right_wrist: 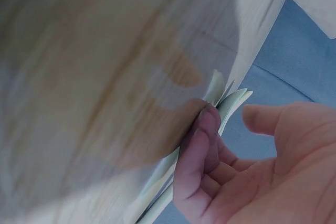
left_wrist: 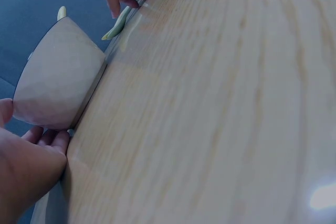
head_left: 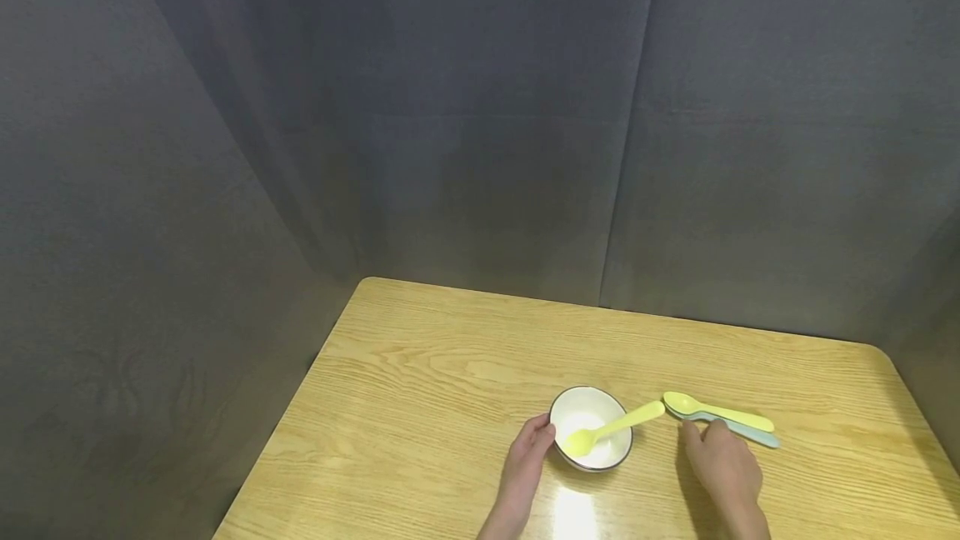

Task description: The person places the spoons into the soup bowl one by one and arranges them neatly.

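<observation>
A white bowl with a dark rim [head_left: 576,407] stands on the table, and a yellow spoon [head_left: 630,419] leans in it with its handle over the right edge. My left hand [head_left: 522,465] holds the bowl's left side, thumb at the rim; in the left wrist view its fingers reach the bowl's base. To the right lie another yellow spoon [head_left: 735,416] and a pale blue-green spoon [head_left: 756,435], side by side. My right hand [head_left: 726,465] is at these spoons. In the right wrist view its bent fingers [right_wrist: 191,169] are against the handles, with the thumb held apart.
The wooden table [head_left: 420,382] has rounded far corners. Dark grey cloth panels [head_left: 480,148] rise behind it and along the left side. A bright light reflection lies on the tabletop in front of the bowl.
</observation>
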Demonstrator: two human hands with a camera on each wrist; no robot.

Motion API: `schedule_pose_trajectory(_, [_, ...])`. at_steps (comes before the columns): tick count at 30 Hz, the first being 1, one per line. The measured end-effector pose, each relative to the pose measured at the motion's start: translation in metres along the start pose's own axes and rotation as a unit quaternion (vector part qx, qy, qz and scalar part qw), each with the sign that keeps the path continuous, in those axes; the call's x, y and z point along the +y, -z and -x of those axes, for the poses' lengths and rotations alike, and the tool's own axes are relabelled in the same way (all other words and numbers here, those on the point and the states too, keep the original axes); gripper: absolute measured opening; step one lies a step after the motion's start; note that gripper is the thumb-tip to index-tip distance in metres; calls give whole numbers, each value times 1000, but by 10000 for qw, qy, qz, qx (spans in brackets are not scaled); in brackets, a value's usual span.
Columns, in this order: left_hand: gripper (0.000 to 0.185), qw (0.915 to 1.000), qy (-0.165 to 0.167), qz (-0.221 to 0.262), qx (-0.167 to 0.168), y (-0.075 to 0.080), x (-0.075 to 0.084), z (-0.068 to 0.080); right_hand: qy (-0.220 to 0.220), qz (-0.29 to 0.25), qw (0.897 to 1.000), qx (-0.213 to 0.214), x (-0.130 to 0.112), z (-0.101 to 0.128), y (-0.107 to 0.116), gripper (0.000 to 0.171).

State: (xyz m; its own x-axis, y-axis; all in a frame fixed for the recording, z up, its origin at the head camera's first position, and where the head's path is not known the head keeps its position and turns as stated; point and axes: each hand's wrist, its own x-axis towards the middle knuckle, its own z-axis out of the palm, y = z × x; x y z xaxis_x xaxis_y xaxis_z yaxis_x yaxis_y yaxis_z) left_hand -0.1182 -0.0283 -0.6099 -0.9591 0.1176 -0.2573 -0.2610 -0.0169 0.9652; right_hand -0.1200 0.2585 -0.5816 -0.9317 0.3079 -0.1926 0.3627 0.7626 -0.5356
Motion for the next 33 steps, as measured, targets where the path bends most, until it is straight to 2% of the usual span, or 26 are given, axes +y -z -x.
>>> schedule_pose_trajectory(3, [52, 10000, 19, 16, 11, 0, -1, 0, 17, -172, 9999, 11, 3, -4, -2, 44])
schedule_pose_trajectory(10, [54, 10000, 60, -1, 13, 0, -2, -3, -64, -945, 9953, 193, 13, -15, -2, 51])
schedule_pose_trajectory(15, [54, 10000, 36, -18, 13, 1, -1, -3, -42, -702, 9975, 120, 3, -9, 1, 58])
schedule_pose_trajectory(19, [52, 10000, 12, 5, -6, 0, 0, -2, -36, -448, 9989, 121, -1, -7, 2, 55])
schedule_pose_trajectory(27, [53, 10000, 13, 36, -63, -1, 0, -1, 32, 479, 9984, 291, 8, -9, 3, 62])
schedule_pose_trajectory(29, [53, 10000, 12, 33, -87, 0, 0, -1, -26, 505, 9981, 354, 13, -11, 3, 66])
schedule_pose_trajectory(33, [53, 10000, -24, 9, -86, 1, 0, -1, -218, 191, 9980, 556, 22, -15, 4, 69])
